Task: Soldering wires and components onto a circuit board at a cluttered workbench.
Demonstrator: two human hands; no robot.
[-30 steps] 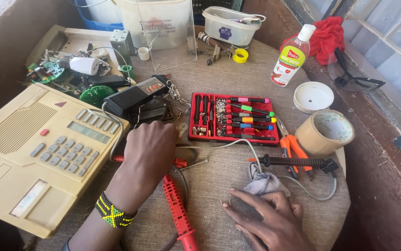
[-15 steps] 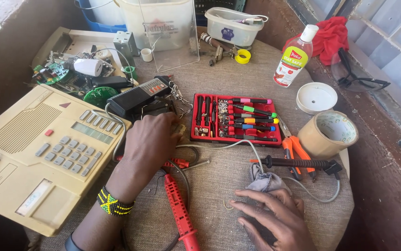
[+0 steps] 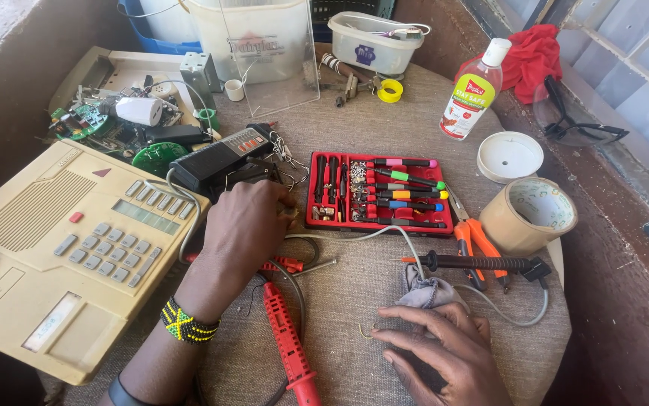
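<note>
In the head view, the left hand (image 3: 245,225) is resting knuckles up on the cloth-covered table (image 3: 384,143), its fingers curled down over some small thing just beside the red tool case (image 3: 378,194); the hand is hiding that thing, so I cannot tell whether the fingers are grasping it or only touching it. The right hand (image 3: 444,353) is lying flat with its fingers spread and released, pressing on a dark flat object that is almost fully covered and hard to make out. Just beyond its fingertips a small grey cloth (image 3: 423,289) is lying, and further from it a black-handled soldering iron (image 3: 475,263) with a grey cord. The open red tool case, right of the left hand's fingers, is holding small screwdrivers with coloured caps and some pliers in rows. Below the left wrist a red probe tool (image 3: 287,346) is lying, cut off by the lower edge. Left of that arm a beige desk telephone (image 3: 61,248) is standing, and behind the knuckles a black handset (image 3: 215,158) is lying. Far from both hands, a clear plastic box (image 3: 373,41) with a dark blue label is holding small parts, hard to see. A clear bottle (image 3: 475,90) with a red, green and white label is standing near a white lid (image 3: 510,156) and a tape roll (image 3: 529,214).
</note>
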